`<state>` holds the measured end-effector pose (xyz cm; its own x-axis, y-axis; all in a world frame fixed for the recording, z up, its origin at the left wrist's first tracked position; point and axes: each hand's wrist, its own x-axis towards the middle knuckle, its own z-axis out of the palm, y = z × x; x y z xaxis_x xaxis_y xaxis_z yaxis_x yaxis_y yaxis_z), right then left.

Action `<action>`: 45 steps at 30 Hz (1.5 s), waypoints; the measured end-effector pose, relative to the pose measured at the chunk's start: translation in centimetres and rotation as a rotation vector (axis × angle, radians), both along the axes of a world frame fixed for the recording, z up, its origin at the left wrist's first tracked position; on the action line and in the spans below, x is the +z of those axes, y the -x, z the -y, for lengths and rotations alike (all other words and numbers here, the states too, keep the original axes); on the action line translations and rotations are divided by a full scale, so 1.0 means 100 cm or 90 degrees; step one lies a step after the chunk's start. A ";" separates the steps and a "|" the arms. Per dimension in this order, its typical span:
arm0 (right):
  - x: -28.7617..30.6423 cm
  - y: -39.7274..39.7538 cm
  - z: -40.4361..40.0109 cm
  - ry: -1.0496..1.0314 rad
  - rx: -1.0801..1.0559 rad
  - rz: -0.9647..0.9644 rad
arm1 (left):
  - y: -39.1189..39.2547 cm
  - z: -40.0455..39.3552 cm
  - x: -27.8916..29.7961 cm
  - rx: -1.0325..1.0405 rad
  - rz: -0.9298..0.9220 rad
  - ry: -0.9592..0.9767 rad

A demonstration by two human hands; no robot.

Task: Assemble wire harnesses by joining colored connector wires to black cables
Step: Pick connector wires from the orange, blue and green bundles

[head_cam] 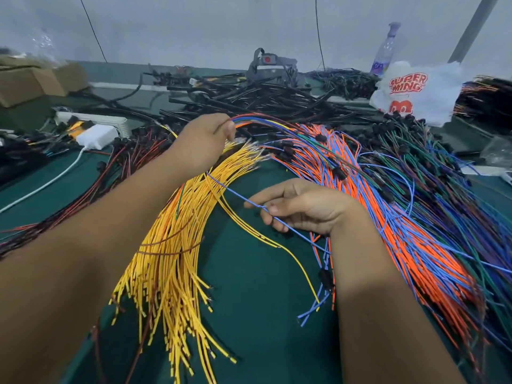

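Forearms (pixel 388 314) over yellow wires (pixel 166 273), lower ends cut off.

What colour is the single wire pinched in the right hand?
Blue. The right hand pinches one blue wire; the head view shows it.

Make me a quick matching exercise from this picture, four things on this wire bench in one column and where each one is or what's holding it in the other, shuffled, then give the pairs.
Things:
1. yellow wires
2. single blue wire
3. mixed-colour bunch of wires
4. white plastic bag

Places:
A. pinched in the right hand
B. far right of the table, beside a bottle
C. gripped in the left hand
D. fanned out on the green table between the two arms

Pairs: 1-D, 2-A, 3-C, 4-B
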<state>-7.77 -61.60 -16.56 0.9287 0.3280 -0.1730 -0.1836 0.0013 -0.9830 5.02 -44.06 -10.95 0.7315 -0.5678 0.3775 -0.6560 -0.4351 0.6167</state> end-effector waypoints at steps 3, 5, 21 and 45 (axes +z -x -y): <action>-0.001 -0.002 -0.002 0.002 0.003 0.013 | 0.002 0.003 -0.004 -0.014 -0.045 0.038; -0.001 -0.002 -0.003 0.003 -0.003 0.027 | 0.006 0.006 -0.008 -0.017 -0.079 0.061; 0.000 -0.023 -0.023 0.002 -0.314 0.100 | 0.009 -0.005 0.000 -0.067 -0.086 0.071; 0.090 -0.043 0.008 -0.212 -0.752 0.310 | 0.018 -0.012 -0.001 0.000 0.113 -0.222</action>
<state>-3.43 -62.40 -7.58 0.6272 -0.7555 0.1893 0.4655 0.1689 -0.8688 3.21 -42.90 -11.02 0.6719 -0.6848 0.2822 -0.7395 -0.5984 0.3084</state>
